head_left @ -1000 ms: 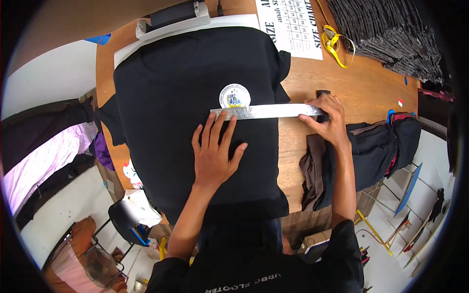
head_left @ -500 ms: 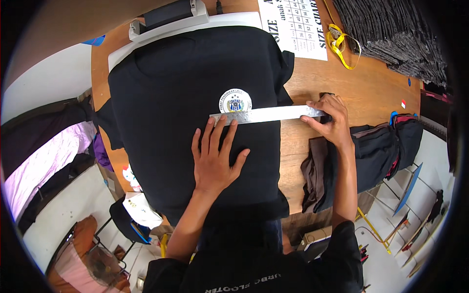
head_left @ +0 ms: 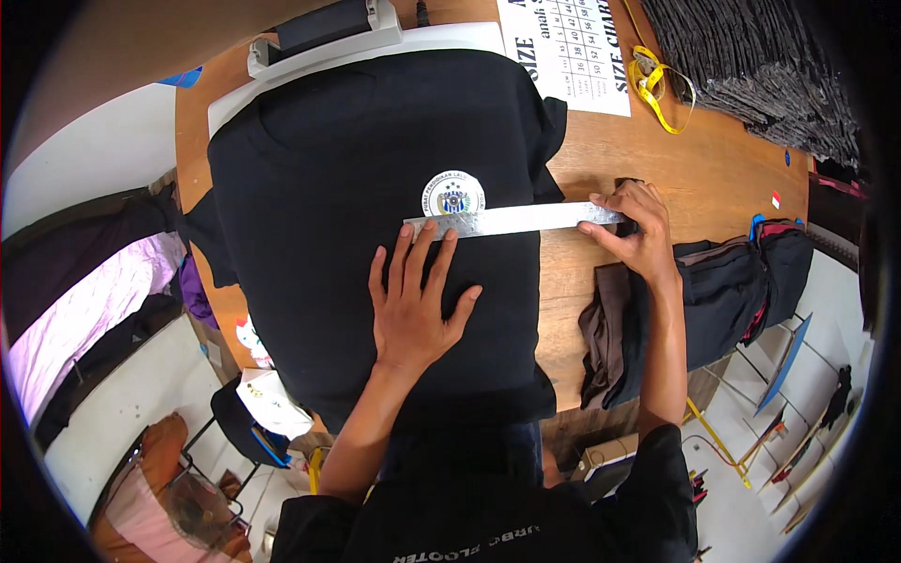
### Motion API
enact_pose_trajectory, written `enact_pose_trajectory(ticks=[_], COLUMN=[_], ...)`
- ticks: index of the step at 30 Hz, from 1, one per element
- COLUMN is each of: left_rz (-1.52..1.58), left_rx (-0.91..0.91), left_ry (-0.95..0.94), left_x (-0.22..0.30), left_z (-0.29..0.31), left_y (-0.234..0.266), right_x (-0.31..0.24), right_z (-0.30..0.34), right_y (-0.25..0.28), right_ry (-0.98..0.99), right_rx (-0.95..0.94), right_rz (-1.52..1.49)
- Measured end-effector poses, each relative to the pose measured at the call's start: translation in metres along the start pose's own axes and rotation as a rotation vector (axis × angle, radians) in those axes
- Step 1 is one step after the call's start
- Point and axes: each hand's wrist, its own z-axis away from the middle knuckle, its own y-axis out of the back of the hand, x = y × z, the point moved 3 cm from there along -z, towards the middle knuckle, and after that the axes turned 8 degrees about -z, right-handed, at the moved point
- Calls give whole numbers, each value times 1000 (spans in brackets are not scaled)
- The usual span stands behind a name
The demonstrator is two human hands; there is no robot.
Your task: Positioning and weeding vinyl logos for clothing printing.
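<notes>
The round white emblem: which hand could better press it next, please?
Likely the left hand: its fingertips lie just below the emblem; the right hand grips the flat silver ruler, farther away.

Bright light is falling across the table (head_left: 601,155), the ruler (head_left: 511,220) is glaring white, the black shirt (head_left: 319,206) is losing detail in darkness, and straight edges are bending toward a black rim

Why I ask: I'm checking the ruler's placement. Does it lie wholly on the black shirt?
No, the silvery ruler extends past the right edge of the black shirt, and the right hand holds that end.
</notes>
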Motion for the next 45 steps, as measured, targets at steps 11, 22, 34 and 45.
enact_pose_trajectory(ticks=[11,22,34,45], left_rz=[15,19,-23,-194], left_rx=[18,44,252,184], left_ry=[4,-1,-59,-429], left_x=[-1,12,33,16], left_z=[-4,13,83,58], left_y=[0,29,132,151], right_x=[1,-29,-180,-330], right_z=[-3,10,128,216], right_y=[0,21,55,-55], right_ry=[6,-23,-289,-385], right_rx=[5,17,189,59], right_rz=[9,-6,-135,-372])
